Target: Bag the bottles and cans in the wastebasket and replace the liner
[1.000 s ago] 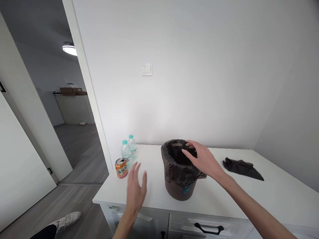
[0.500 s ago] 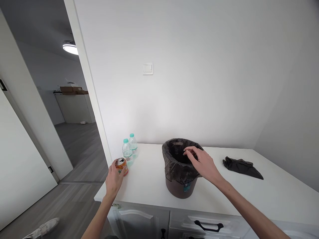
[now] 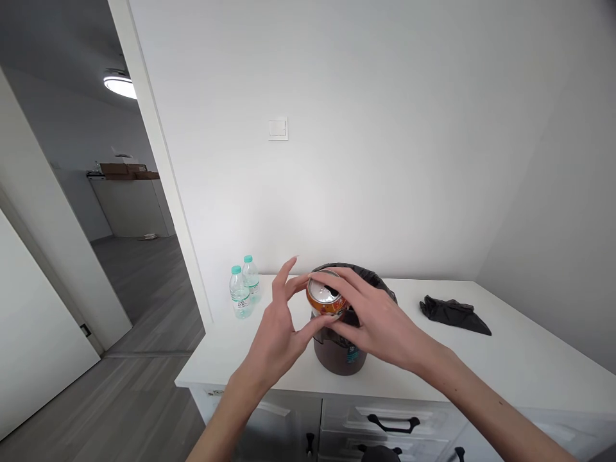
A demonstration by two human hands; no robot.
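An orange drink can [image 3: 323,292] with an opened top is held up in front of the trash bin [image 3: 337,358]. My left hand [image 3: 276,321] grips its left side between thumb and fingers, the index finger raised. From the right, my right hand [image 3: 380,321] is closed on the same can. The brown bin is lined with a black plastic bag [image 3: 359,268] folded over its rim; my hands and the can hide most of its opening.
Two clear bottles with teal caps [image 3: 240,292] stand at the left of the white cabinet top [image 3: 283,375]. A folded black bag [image 3: 455,314] lies to the right. Behind is a wall with a light switch [image 3: 278,129]; a doorway opens on the left.
The can has been lifted from beside the bottles and brought right to the bin. My right hand has left the bin's opening and now holds the can too. The view has shifted slightly.
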